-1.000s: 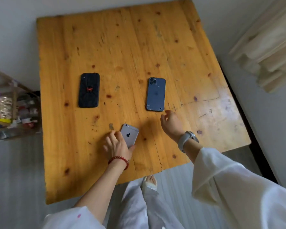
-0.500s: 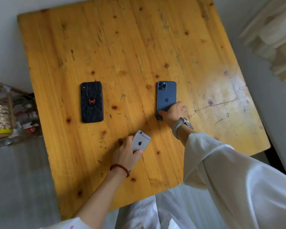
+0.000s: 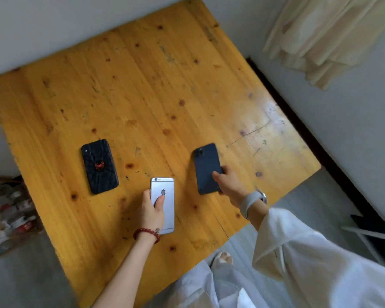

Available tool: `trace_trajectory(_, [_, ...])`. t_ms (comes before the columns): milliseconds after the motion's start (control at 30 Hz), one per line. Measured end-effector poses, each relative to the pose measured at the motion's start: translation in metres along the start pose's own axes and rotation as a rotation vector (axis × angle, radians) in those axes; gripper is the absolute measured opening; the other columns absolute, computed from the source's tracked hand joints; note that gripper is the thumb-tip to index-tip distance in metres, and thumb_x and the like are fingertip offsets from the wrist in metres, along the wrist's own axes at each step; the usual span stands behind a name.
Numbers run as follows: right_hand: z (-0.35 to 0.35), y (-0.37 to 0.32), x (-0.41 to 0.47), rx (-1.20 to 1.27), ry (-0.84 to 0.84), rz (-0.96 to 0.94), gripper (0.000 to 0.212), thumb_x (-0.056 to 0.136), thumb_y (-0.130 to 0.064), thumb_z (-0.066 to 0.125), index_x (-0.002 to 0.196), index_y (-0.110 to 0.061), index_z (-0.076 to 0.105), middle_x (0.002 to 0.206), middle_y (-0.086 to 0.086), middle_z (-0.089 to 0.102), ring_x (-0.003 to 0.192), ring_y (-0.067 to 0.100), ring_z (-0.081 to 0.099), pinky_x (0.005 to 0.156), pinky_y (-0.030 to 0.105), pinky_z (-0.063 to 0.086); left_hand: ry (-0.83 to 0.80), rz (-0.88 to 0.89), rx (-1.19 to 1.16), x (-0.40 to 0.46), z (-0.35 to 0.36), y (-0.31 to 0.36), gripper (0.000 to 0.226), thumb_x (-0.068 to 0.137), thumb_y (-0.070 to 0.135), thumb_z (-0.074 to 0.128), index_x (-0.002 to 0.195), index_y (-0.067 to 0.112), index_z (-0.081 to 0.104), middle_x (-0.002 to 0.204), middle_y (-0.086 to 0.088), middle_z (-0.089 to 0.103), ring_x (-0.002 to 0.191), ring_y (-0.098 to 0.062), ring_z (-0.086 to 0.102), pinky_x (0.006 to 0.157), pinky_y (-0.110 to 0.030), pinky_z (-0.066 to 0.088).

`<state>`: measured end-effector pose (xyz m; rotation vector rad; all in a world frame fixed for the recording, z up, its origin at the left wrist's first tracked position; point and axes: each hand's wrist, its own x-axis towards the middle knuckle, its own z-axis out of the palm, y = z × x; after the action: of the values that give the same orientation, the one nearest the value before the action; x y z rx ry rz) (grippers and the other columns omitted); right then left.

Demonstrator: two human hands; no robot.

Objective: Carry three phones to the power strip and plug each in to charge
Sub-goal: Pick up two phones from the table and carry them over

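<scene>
My left hand [image 3: 151, 213] grips a silver phone [image 3: 163, 190], back side up, lifted a little above the wooden table [image 3: 156, 90]. My right hand [image 3: 228, 182] holds a dark blue phone [image 3: 206, 165] by its lower right edge, also raised off the wood. A black phone with a red spider mark [image 3: 99, 166] lies flat on the table to the left, apart from both hands. No power strip shows in this view.
A rack with bottles and small items [image 3: 7, 210] stands at the left by the table. A cream curtain [image 3: 333, 34] hangs at the top right. A dark object on a white frame [image 3: 373, 232] sits at the right on the floor.
Both hands have closed round their phones and lifted them off the table. The camera has swung, so the table now appears rotated and shifted left.
</scene>
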<state>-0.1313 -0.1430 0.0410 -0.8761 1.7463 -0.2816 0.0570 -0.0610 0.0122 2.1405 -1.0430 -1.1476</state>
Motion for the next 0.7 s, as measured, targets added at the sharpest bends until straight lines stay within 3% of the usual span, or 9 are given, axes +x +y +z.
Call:
trace_trajectory(133, [-0.044, 0.065, -0.054, 0.103, 0.079, -0.003, 0.009, 0.094, -0.016, 0.038, 0.093, -0.012, 0.046, 0.072, 0.0, 0.044, 0.066, 0.018, 0.043, 0.054, 0.028, 0.035, -0.069, 0.067, -0.021, -0.015, 0.031, 0.034, 0.009, 0.088, 0.015, 0.051, 0.089, 0.013, 0.042, 0.081, -0.003, 0.056, 0.061, -0.016, 0.051, 0.05, -0.022, 0.035])
trace_trajectory(267, [-0.098, 0.14, -0.11, 0.121, 0.334, -0.01, 0.01, 0.093, -0.011, 0.041, 0.094, -0.006, 0.049, 0.082, 0.002, 0.051, 0.079, 0.021, 0.045, 0.062, 0.029, 0.034, -0.204, 0.18, -0.029, -0.051, 0.084, 0.079, 0.009, 0.087, 0.014, 0.053, 0.088, 0.011, 0.045, 0.08, -0.005, 0.055, 0.071, -0.024, 0.051, 0.062, -0.029, 0.036])
trace_trajectory(333, [-0.126, 0.18, -0.142, 0.167, 0.488, 0.019, 0.01, 0.093, -0.01, 0.041, 0.096, -0.007, 0.05, 0.089, 0.005, 0.052, 0.081, 0.022, 0.046, 0.064, 0.026, 0.034, -0.294, 0.257, 0.001, -0.081, 0.117, 0.098, 0.007, 0.087, 0.014, 0.052, 0.088, 0.012, 0.045, 0.076, -0.001, 0.054, 0.071, -0.024, 0.05, 0.059, -0.029, 0.035])
trace_trajectory(400, [-0.152, 0.225, -0.175, 0.244, 0.621, 0.052, 0.011, 0.093, -0.011, 0.041, 0.098, -0.008, 0.05, 0.092, 0.005, 0.053, 0.082, 0.022, 0.047, 0.067, 0.028, 0.033, -0.402, 0.353, 0.055, -0.122, 0.154, 0.114, 0.005, 0.088, 0.015, 0.05, 0.087, 0.015, 0.045, 0.072, 0.006, 0.052, 0.069, -0.022, 0.05, 0.053, -0.026, 0.035])
trace_trajectory(533, [-0.183, 0.319, -0.245, 0.433, 0.809, 0.105, 0.011, 0.095, -0.013, 0.039, 0.099, -0.01, 0.048, 0.09, 0.001, 0.053, 0.084, 0.022, 0.049, 0.064, 0.03, 0.035, -0.652, 0.52, 0.133, -0.226, 0.226, 0.125, 0.018, 0.089, 0.015, 0.049, 0.077, 0.028, 0.044, 0.074, 0.011, 0.053, 0.067, -0.007, 0.052, 0.054, -0.022, 0.038])
trace_trajectory(700, [-0.202, 0.439, -0.338, 0.629, 1.007, 0.22, 0.007, 0.094, -0.015, 0.039, 0.093, -0.015, 0.046, 0.082, -0.004, 0.052, 0.076, 0.018, 0.048, 0.061, 0.029, 0.038, -0.935, 0.691, 0.282, -0.364, 0.312, 0.1, 0.003, 0.089, 0.016, 0.05, 0.091, 0.014, 0.049, 0.078, 0.007, 0.054, 0.07, -0.009, 0.051, 0.058, -0.019, 0.038])
